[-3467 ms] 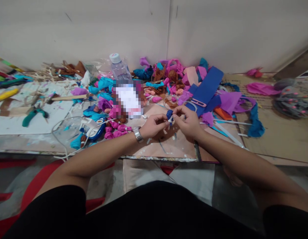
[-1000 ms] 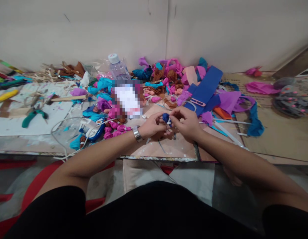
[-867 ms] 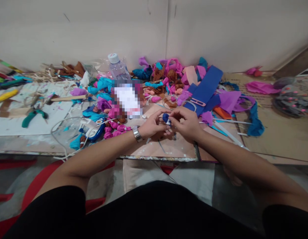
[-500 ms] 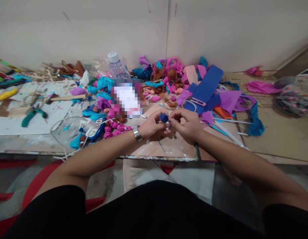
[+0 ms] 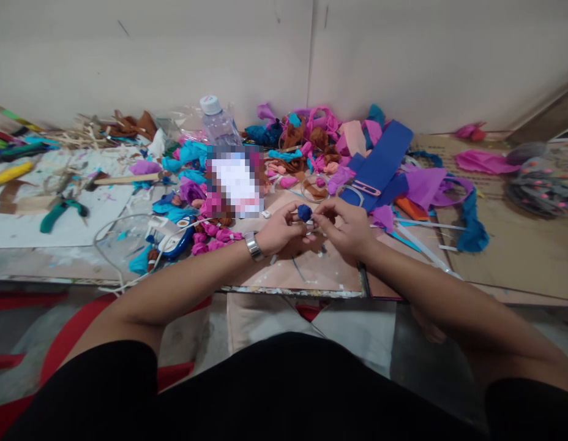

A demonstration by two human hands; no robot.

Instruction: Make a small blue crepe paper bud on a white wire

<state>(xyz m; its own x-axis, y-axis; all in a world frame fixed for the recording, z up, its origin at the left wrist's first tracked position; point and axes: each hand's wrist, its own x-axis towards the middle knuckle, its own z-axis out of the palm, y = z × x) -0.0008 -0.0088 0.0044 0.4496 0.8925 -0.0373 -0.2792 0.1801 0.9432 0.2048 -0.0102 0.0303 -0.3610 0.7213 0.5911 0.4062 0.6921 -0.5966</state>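
A small dark-blue crumpled crepe-paper ball (image 5: pixel 305 212) sits between my two hands above the front of the table. My left hand (image 5: pixel 283 231), with a metal watch at the wrist, is closed on it, thumb and fingers pinching just below the ball. My right hand (image 5: pixel 341 223) pinches at the ball's right side; a bit of white shows between the fingertips, too small to name. Beyond the hands lie a pink craft knife (image 5: pixel 365 187) and a strip of blue paper (image 5: pixel 385 162). Several wrapped pink paper balls (image 5: pixel 215 236) lie left of my left hand.
A clear bottle (image 5: pixel 220 125) stands at the back beside a blurred-out phone (image 5: pixel 237 182). Green-handled pliers (image 5: pixel 57 214) and a white cable (image 5: pixel 98 239) lie left. Orange scissors (image 5: pixel 411 208) and white strips (image 5: pixel 426 248) lie right, near a netted bundle (image 5: pixel 541 187).
The blue ball shows more fully between my fingers, and my right hand's grip has shifted slightly. Everything on the table stays put.
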